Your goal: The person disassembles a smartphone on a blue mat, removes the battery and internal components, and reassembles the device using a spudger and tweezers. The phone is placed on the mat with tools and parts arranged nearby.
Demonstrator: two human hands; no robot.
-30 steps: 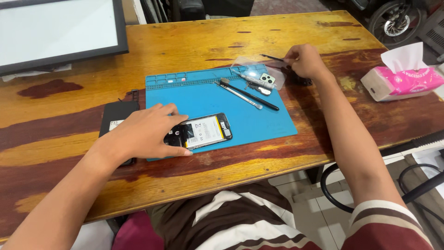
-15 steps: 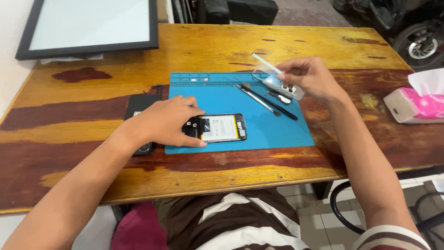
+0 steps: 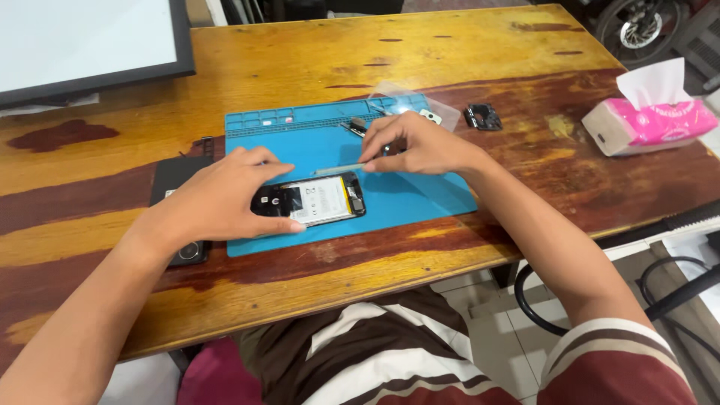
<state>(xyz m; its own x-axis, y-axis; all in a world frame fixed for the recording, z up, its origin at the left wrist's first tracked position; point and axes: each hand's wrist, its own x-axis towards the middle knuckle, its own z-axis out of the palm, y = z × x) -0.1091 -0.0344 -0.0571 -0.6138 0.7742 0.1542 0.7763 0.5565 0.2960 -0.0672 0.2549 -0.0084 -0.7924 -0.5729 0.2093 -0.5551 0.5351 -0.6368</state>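
Right hand (image 3: 420, 146): closed in a pinch on a thin metal tool (image 3: 337, 169), tip directed left toward the far edge of the opened phone (image 3: 315, 201). Left hand (image 3: 225, 199): fingers curled over the phone's left end, pressing it onto the blue mat (image 3: 420, 202). The step is judged best done with the tool kept flat and low, light pressure applied, and the phone held firmly so it is not shifted. Phone: back removed, 1 pale battery exposed in the middle, dark parts at the left end, lying near the mat's near edge. Black back cover (image 3: 176, 180): left of the mat. Pink tissue box (image 3: 649, 120): far right.
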